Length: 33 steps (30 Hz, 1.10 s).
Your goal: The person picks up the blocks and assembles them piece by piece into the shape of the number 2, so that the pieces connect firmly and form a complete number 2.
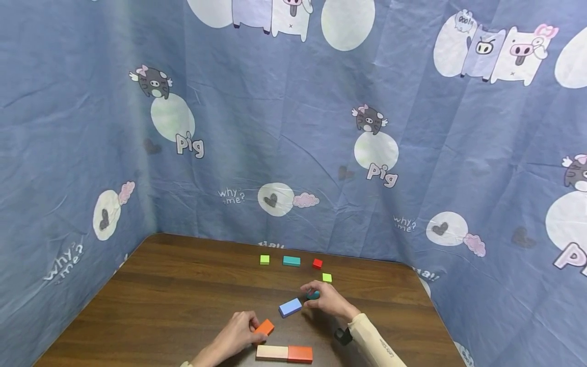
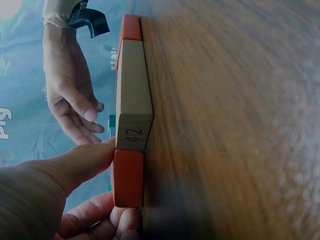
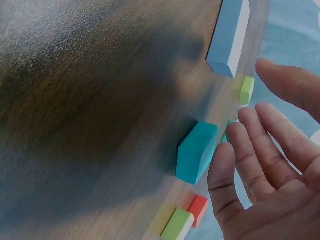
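My left hand [image 1: 235, 330] pinches an orange block [image 1: 265, 327] between thumb and fingers, low over the table. Just in front of it lies a bare-wood block [image 1: 272, 352], end to end with an orange-red block [image 1: 300, 354]. The number 42 shows on the wooden one's end in the left wrist view. My right hand [image 1: 331, 302], fingers spread and slightly bent, hovers beside a teal block [image 3: 197, 152], which it partly hides in the head view. In the right wrist view nothing is between its fingers. A blue block [image 1: 290, 308] lies left of that hand.
Towards the back of the brown wooden table [image 1: 192, 285] lie a green block [image 1: 264, 260], a longer teal block [image 1: 291, 261], a small red block [image 1: 317, 263] and another green block [image 1: 327, 278]. Blue printed cloth [image 1: 312, 153] hangs behind and at both sides.
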{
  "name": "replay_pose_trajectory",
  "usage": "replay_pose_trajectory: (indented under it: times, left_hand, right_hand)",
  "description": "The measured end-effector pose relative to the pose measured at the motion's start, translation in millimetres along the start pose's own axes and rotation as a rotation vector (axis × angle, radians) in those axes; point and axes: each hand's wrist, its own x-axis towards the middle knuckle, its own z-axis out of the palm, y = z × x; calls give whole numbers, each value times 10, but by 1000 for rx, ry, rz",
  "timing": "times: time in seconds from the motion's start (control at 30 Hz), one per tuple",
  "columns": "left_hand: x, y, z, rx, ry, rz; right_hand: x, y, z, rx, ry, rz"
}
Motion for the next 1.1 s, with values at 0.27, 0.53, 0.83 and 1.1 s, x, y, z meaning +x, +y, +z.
replay_pose_trajectory:
  times: [0.27, 0.53, 0.83, 1.1]
  left_hand:
    - [24, 1, 6, 11, -3, -5]
    - [28, 3, 0, 16, -7, -11]
    - [17, -6, -3, -24, -35, 1]
    - [-8, -10, -17, -21, -20, 39]
  right_hand:
    - [31, -23, 16, 18, -6, 11]
    - [69, -55, 46, 1, -28, 26]
    - [132, 6, 154, -10, -60, 34]
    - [134, -19, 168, -23, -62, 40]
